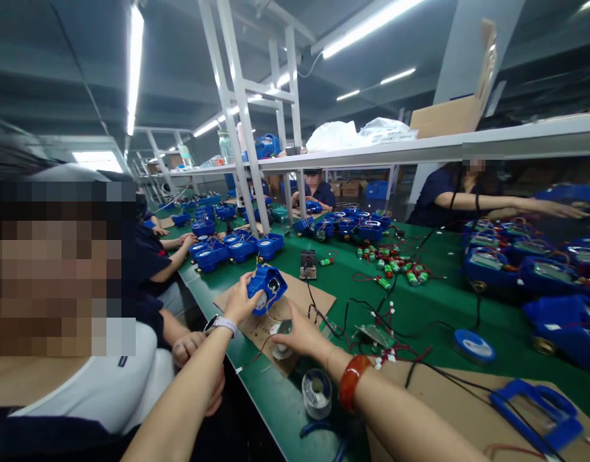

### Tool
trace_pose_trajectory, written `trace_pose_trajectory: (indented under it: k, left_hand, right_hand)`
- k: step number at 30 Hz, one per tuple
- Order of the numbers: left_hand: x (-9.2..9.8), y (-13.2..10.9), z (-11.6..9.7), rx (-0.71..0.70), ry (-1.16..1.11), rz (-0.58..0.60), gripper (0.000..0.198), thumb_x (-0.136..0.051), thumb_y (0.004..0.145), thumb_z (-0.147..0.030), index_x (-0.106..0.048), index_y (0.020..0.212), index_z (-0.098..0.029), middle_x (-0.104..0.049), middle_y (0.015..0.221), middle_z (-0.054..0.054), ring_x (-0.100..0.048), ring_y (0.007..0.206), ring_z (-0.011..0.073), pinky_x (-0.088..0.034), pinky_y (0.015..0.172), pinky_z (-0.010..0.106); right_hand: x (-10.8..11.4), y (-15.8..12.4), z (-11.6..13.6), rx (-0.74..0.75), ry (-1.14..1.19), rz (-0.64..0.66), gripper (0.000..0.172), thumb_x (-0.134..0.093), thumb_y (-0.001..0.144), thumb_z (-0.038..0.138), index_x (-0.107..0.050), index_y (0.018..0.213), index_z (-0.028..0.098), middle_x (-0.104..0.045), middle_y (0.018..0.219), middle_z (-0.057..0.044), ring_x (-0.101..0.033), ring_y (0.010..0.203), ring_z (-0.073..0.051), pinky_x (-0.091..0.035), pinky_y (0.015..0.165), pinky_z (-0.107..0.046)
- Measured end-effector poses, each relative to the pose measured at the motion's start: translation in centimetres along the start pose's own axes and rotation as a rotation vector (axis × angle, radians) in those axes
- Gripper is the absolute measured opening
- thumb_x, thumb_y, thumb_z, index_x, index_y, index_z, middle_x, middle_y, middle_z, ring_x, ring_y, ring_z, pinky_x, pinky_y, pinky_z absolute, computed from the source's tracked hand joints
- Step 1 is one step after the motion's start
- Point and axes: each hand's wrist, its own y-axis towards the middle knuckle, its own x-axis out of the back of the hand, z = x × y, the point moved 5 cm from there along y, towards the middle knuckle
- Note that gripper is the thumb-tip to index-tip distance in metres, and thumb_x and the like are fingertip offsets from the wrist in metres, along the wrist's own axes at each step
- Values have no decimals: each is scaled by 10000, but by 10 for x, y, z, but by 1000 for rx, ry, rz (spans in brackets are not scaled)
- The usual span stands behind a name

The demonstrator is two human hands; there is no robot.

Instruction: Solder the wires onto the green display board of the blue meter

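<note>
My left hand (241, 300), with a watch at the wrist, is closed around the side of a blue plastic meter housing (272, 276). The housing is tilted, and thin wires come out of it. Below it, my right hand (301, 335) is closed with thumb and fingers on a small green circuit board (284, 327) that my fingers partly cover. A pale round part (281, 351) shows just under the board. A red wire runs leftward from there. Both hands are over a brown cardboard sheet (319, 294) on the green bench.
A solder spool (317, 393) stands close to my right forearm. Rightward lie loose circuit boards (376, 335), black cables, a blue round tin (474, 346) and a blue frame (535, 410). Green batteries (391, 264) and several blue housings (540, 269) lie beyond. A person sits close at left.
</note>
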Motion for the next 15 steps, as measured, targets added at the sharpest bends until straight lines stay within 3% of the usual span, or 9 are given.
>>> trace_pose_trajectory:
  k: [5, 10, 15]
  left_hand:
    - [-16, 5, 18, 9, 81, 19, 558, -603, 899, -373, -412, 1374, -150, -546, 1286, 129, -536, 1190, 265, -423, 1029, 503]
    - [-23, 16, 22, 14, 139, 23, 546, -579, 915, -384, -417, 1383, -152, -513, 1334, 137, -494, 1244, 287, -357, 1075, 554]
    - [-26, 28, 23, -18, 103, 69, 536, -594, 906, -355, -435, 1378, -154, -504, 1360, 137, -502, 1244, 271, -390, 1066, 513]
  right_hand:
    - [-12, 22, -9, 4, 64, -67, 935, -828, 718, 319, -296, 1468, 149, -360, 1470, -189, -370, 1344, -342, -313, 1112, -514]
    - [-14, 35, -16, 8, 141, -97, 979, -791, 750, 256, -178, 1506, 146, -320, 1498, -185, -349, 1366, -305, -296, 1138, -464]
    - [-14, 39, -29, -70, 139, -73, 877, -722, 828, 312, -189, 1505, 148, -338, 1488, -194, -339, 1373, -320, -275, 1141, -507]
